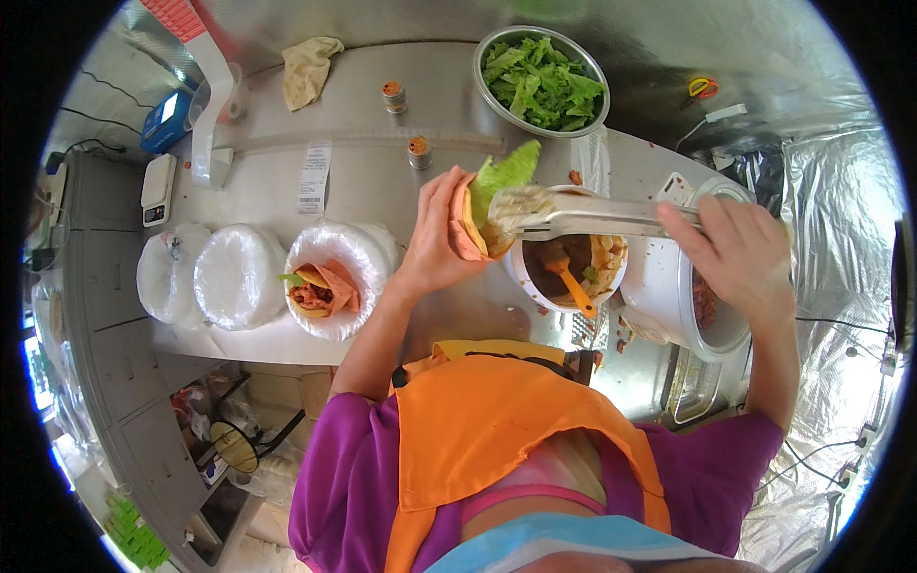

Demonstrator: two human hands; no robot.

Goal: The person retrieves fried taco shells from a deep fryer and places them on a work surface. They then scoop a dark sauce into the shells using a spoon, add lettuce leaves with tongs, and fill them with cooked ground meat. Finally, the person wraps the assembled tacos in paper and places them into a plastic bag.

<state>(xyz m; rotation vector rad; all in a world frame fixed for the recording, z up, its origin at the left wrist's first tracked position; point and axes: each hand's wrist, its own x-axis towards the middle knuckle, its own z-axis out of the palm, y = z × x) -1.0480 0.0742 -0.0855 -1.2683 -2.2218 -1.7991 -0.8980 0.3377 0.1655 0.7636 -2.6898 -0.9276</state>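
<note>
My left hand holds a flatbread in pink paper, with a lettuce leaf sticking out of its top. My right hand grips metal tongs, whose tips hold a pale, blurred piece of food at the flatbread's opening. Below the tongs is a white tub of dark sauce with an orange-handled utensil in it. A filled flatbread in pink paper lies in a plastic-lined bowl to the left.
Two more plastic-covered bowls stand at the left, near a kitchen scale. A steel bowl of lettuce and two shaker jars are farther back. At right is a white tub with reddish food. Scraps lie around the tubs.
</note>
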